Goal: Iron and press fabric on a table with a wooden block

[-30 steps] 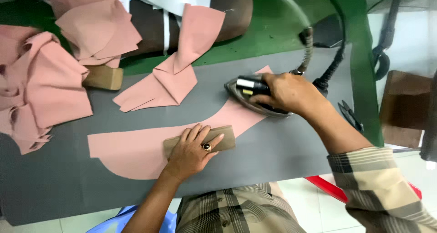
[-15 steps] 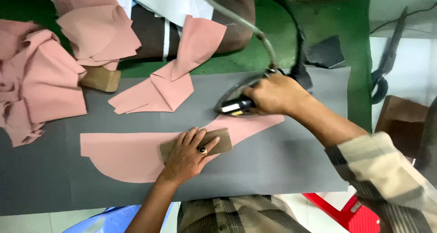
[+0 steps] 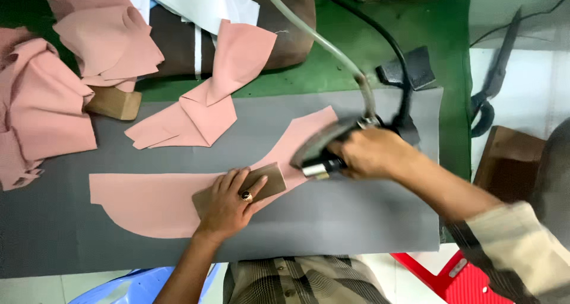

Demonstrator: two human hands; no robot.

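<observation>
- Head view, looking straight down on a grey pressing mat (image 3: 356,221) laid over a green table (image 3: 439,19).
- Left hand (image 3: 228,203) at about 7 o'clock from the mat's centre, flat and spread, fingers (image 3: 234,179) pressing down on a small brown wooden block (image 3: 267,182); ring on one finger.
- Block resting on a long curved pink fabric piece (image 3: 148,200), stretched from 9 o'clock across the mat up toward 1 o'clock.
- Right hand (image 3: 371,152) at about 3 o'clock of the block, closed tightly around the handle of a steam iron (image 3: 323,146); iron tilted, sole partly lifted, nose over the narrow upper end of the pink piece, just beside the block.
- Grey hose (image 3: 314,40) and black cable (image 3: 380,34) rising from the iron toward 12 o'clock.
- Dark iron rest (image 3: 409,69) at 1 o'clock of the iron, on the mat's far edge.
- Folded pink pieces (image 3: 196,114) at 11 o'clock of the left hand, lying partly on the mat, apart from the curved piece.
- Heap of pink cut pieces (image 3: 41,102) at 9 to 10 o'clock, with a second wooden block (image 3: 116,102) tucked against it.
- Brown padded pressing form (image 3: 291,31) at 12 o'clock, white fabric (image 3: 202,1) draped over it.
- Black scissors (image 3: 493,84) at 2 o'clock, off the table on a pale surface.
- Checked sleeve (image 3: 522,256) on the right arm at 4 o'clock; red stool (image 3: 463,274) and blue stool (image 3: 130,286) at the bottom edge.
</observation>
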